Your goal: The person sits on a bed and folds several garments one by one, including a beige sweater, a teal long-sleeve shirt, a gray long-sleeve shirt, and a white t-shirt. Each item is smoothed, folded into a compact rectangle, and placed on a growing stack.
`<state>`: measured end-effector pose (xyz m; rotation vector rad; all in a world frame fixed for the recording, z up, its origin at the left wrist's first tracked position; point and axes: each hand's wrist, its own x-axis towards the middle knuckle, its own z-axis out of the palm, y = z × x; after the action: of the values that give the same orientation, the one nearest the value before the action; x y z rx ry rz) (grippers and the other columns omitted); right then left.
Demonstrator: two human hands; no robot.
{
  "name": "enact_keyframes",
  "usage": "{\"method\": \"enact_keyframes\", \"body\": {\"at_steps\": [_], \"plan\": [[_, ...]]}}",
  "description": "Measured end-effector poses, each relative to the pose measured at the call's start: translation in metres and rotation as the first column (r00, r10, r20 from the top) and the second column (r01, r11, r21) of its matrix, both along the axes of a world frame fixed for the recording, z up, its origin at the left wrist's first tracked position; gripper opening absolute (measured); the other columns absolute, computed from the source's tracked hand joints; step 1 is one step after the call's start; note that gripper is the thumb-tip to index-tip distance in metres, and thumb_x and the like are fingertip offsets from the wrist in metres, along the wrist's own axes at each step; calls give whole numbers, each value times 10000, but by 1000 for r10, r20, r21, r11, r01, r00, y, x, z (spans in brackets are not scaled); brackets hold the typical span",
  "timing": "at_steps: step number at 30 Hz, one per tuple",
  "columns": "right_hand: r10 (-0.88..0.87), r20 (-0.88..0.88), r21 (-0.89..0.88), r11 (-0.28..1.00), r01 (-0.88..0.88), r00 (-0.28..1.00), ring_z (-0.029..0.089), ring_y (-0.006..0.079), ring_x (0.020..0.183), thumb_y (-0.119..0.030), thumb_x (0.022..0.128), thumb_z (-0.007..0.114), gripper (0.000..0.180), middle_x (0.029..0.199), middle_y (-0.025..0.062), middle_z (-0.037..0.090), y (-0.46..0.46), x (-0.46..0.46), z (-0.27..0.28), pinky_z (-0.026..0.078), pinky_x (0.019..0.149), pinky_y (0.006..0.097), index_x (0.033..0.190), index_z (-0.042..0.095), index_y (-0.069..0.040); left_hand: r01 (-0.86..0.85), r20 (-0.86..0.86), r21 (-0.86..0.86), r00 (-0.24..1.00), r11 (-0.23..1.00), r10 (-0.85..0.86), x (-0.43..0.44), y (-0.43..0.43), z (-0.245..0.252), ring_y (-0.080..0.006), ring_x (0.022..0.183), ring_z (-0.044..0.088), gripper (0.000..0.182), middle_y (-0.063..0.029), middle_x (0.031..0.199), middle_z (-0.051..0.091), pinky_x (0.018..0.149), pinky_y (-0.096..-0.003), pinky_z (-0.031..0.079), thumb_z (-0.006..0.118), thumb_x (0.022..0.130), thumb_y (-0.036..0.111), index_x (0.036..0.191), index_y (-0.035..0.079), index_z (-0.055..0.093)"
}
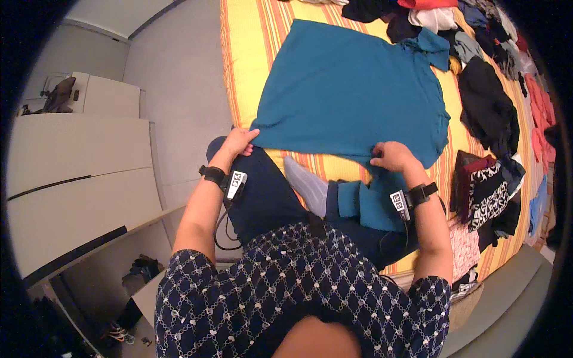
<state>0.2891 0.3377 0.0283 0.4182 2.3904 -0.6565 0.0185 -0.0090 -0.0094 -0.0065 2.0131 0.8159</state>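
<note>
A teal short-sleeved shirt (340,94) lies spread before me on the bed, its hem to the left and one sleeve at the far right. My left hand (240,141) pinches the near corner of the hem between thumb and fingers. Further right, my right hand (394,155) grips the shirt's near edge, close to the other sleeve. Teal cloth from that side drapes down over my bent leg. Small creases run from the left corner, while most of the fabric lies fairly flat. Each wrist carries a black strap with a small white device.
A striped yellow bedspread (248,58) covers the bed. Dark crumpled clothing (488,105) and a folded stack (485,190) lie at the right. More loose garments (429,18) are heaped at the back. My grey-socked foot (306,185) rests near the shirt. White drawers (85,192) stand at left.
</note>
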Motion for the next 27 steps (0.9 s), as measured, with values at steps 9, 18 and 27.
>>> {"method": "enact_keyframes", "body": {"at_steps": [9, 18, 27], "plan": [[-211, -145, -25, 978, 209, 967, 618, 321, 843, -272, 767, 648, 243, 882, 150, 653, 29, -3, 9, 487, 725, 405, 902, 648, -70, 276, -465, -19, 849, 961, -253, -53, 48, 16, -186, 679, 611, 432, -108, 740, 645, 626, -314, 487, 745, 696, 364, 838, -29, 638], [-332, -245, -12, 941, 339, 911, 608, 339, 778, -265, 784, 632, 208, 801, 149, 636, 35, -10, 20, 477, 678, 419, 815, 605, -61, -1, -378, 397, 911, 918, 164, -112, 140, 49, -172, 727, 612, 298, -98, 826, 646, 659, -305, 492, 718, 750, 201, 926, -21, 626], [-418, -180, -78, 908, 411, 890, 592, 318, 678, -301, 784, 638, 244, 691, 124, 610, 45, -15, 10, 457, 603, 415, 741, 576, -69, -147, -140, 743, 919, 653, 367, -167, 226, 31, -214, 796, 628, 509, -144, 961, 644, 730, -319, 511, 672, 752, 36, 1218, -31, 477]]}}
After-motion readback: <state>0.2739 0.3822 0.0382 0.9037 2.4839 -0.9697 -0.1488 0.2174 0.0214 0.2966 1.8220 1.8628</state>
